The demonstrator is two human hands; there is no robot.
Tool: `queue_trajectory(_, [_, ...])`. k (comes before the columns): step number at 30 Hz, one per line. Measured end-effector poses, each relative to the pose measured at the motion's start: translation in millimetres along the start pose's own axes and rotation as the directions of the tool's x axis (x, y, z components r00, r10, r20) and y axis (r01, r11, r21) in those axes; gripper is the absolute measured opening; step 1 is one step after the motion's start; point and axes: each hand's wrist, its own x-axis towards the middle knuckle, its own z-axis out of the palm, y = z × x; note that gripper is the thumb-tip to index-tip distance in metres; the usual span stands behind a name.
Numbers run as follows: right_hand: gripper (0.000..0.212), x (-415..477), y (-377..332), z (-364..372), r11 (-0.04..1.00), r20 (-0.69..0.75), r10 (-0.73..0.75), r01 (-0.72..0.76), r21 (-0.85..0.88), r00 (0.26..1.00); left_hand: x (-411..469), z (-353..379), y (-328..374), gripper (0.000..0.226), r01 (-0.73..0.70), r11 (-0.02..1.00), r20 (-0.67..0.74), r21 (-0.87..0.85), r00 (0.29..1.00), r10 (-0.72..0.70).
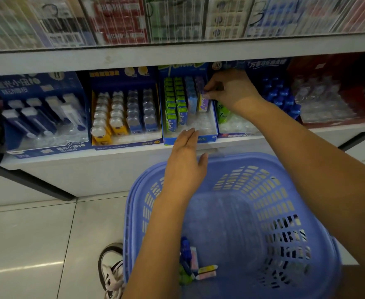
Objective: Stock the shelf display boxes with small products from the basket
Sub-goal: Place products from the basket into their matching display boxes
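Head view, shelf and basket. My right hand (231,89) pinches the top of a purple eraser pack (203,102) at the front of the rightmost row in the blue display box (207,139). My left hand (185,167) is flat with straight fingers and holds nothing, its fingertips at the box's front lip. The packs carry a cursive wordmark I cannot read. The box fronts bear white Chinese lettering, blurred. Two rows of green packs (175,102) and one of light blue packs (191,98) fill the box's left side. The blue slatted basket (252,160) sits below the shelf, with a few loose products (198,266) on its floor. My right forearm crosses the neighbouring box (237,134) to the right.
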Motion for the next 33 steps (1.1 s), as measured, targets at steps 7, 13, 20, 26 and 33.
queue_trajectory(7, [0.025,-2.9,-5.4,4.5,0.976,0.057,-0.038,0.049,-0.212,0.998,0.4,0.3,-2.2,0.059,-0.016,1.000,0.014,0.013,1.000,0.016])
queue_trajectory(13, [0.024,-38.5,-18.2,-4.5,0.984,0.053,-0.103,0.109,-0.140,0.993,-17.6,-8.3,-0.1,0.028,-0.026,0.985,-0.148,-0.171,0.989,0.001])
queue_trajectory(20, [0.024,-174.3,12.2,91.9,0.993,0.790,0.087,0.010,-0.118,0.607,-51.1,45.7,-48.9,0.024,0.164,0.909,0.588,0.383,0.716,-0.377])
queue_trajectory(26, [0.039,-229.5,44.8,177.0,0.980,0.970,0.157,0.096,-0.177,0.187,-112.7,107.3,-91.3,0.037,-0.074,0.906,0.851,0.417,0.383,-0.360])
queue_trajectory(33, [0.033,-253.3,57.2,222.6,0.975,0.977,0.211,0.059,-0.213,0.033,-121.6,133.6,-109.9,0.042,-0.145,0.886,0.876,0.441,0.285,-0.389])
